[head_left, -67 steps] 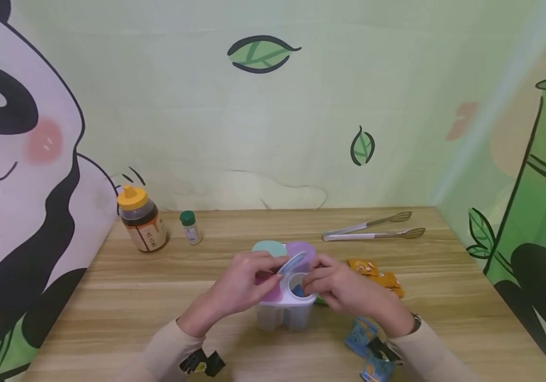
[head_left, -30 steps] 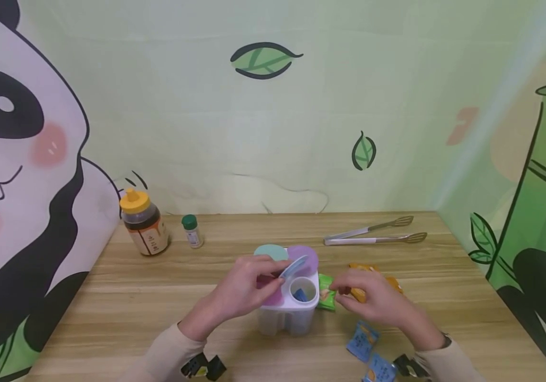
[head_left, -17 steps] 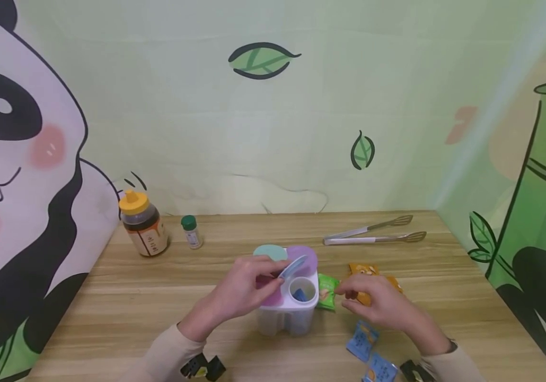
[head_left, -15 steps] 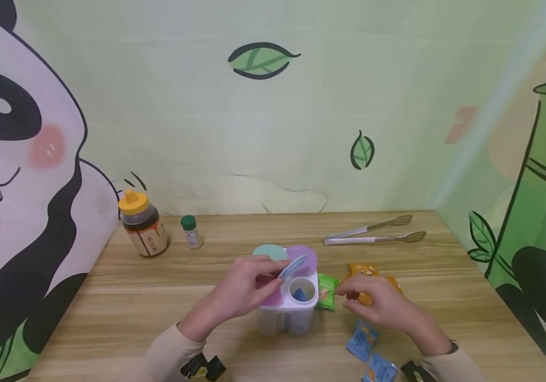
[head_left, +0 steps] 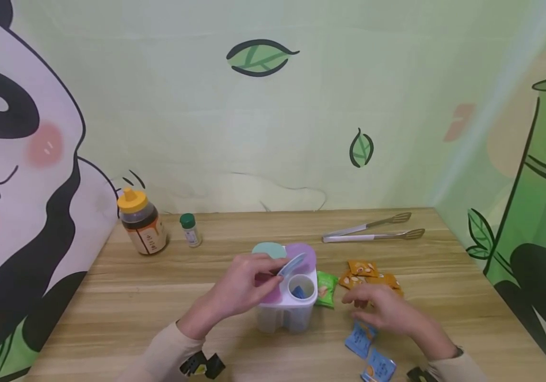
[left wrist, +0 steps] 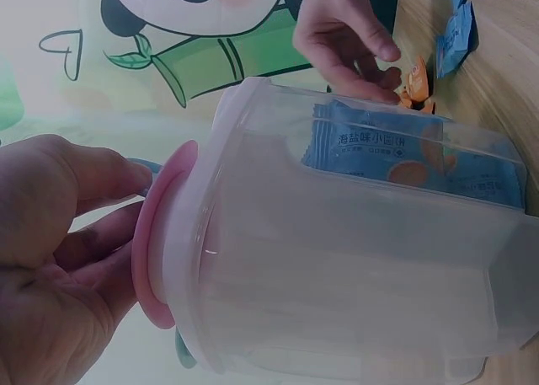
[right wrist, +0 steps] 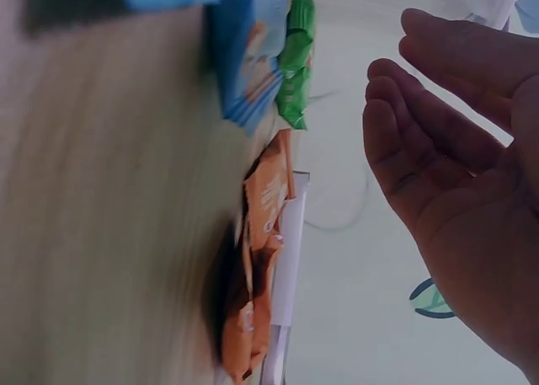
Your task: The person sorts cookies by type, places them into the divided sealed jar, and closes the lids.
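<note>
Orange packets (right wrist: 259,259) laid on wooden tabletop (right wrist: 109,200), green packet (right wrist: 296,65) partly hidden by blue packet (right wrist: 246,48), right hand (right wrist: 467,195) shown loosely curved.

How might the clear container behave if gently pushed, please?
The container is probably stiff, since it looks like moulded plastic. It stands upright and broad, so may slide rather than tip. The left hand, pinching its blue lid, could steady it.

1. Left sleeve (head_left: 167,347), right sleeve (head_left: 459,368): plain cream.
2. Left hand (head_left: 246,283), right hand (head_left: 382,309): bare.
3. Left-cuff device (head_left: 215,366): black, boxy, yellow patch (head_left: 201,369).
4. Right-cuff device (head_left: 421,375): black, partly cropped.
5. Right wristband (head_left: 459,352): narrow, dark.
</note>
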Demonstrator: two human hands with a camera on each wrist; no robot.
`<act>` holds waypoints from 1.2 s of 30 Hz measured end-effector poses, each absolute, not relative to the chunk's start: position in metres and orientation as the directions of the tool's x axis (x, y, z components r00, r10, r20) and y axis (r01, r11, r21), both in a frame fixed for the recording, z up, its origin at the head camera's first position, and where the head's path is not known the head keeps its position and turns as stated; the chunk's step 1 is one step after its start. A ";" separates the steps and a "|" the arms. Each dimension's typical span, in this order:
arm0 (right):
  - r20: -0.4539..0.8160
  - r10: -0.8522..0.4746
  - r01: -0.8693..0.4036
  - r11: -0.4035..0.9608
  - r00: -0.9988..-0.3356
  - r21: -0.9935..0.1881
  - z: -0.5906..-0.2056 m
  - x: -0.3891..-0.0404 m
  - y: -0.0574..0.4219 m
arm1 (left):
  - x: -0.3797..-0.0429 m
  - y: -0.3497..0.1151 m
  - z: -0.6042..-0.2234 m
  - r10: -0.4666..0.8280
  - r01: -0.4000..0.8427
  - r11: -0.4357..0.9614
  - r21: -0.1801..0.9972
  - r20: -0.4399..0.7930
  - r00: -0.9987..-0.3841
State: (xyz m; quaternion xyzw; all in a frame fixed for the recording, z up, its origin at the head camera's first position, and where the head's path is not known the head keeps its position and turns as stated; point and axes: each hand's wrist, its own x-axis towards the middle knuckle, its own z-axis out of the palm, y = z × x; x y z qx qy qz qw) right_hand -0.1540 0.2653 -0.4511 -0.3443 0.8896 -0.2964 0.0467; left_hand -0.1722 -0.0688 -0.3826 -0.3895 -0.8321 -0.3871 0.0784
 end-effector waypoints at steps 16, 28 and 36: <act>-0.036 -0.708 -0.622 0.643 -0.706 -0.446 -0.466 -0.150 0.278 | -0.172 -0.069 -0.382 0.584 0.704 0.401 0.586 0.428 -0.689; -0.073 -0.689 -0.602 0.676 -0.721 -0.424 -0.464 -0.149 0.277 | -0.171 -0.069 -0.383 0.577 0.695 0.406 0.594 0.423 -0.699; -0.116 -0.675 -0.572 0.693 -0.729 -0.440 -0.468 -0.149 0.277 | -0.171 -0.069 -0.383 0.580 0.699 0.400 0.592 0.428 -0.694</act>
